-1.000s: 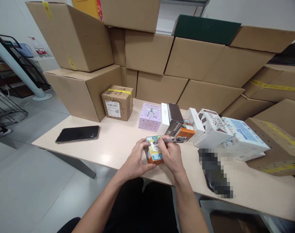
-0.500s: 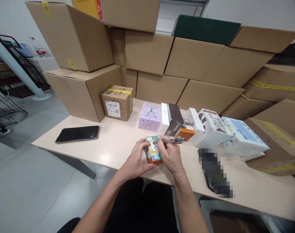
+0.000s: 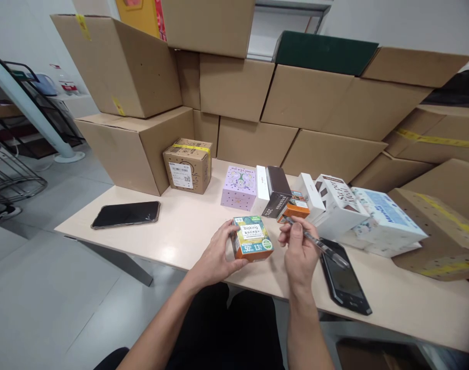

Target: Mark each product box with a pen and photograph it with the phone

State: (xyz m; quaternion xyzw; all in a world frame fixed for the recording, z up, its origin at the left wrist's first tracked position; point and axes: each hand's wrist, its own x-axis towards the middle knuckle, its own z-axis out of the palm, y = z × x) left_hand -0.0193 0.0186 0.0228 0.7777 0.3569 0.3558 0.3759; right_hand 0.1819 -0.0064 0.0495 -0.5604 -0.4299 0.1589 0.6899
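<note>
My left hand [image 3: 219, 252] grips the left side of a small green, yellow and orange product box [image 3: 252, 237] near the table's front edge. The word "Binking" shows on its upper face. To the right of that box, apart from it, my right hand [image 3: 301, 249] is closed around a clear-barrelled pen [image 3: 326, 249]. The pen lies across the fingers, one end toward the small box and the other out to the right. Just behind this hand is a second orange box [image 3: 296, 206]. A black handheld device [image 3: 345, 282] lies to the right.
Along the table's back stand a purple box [image 3: 239, 189], a dark brown box [image 3: 278, 187], white boxes [image 3: 338, 205] and a taped carton [image 3: 188, 167]. A phone [image 3: 125, 214] lies at the left. Stacked cardboard boxes [image 3: 238, 87] wall off the far side.
My right hand has moved right, off the small box, with the pen turning in its grip. The printed top of the box is now uncovered. My left hand stays on it.
</note>
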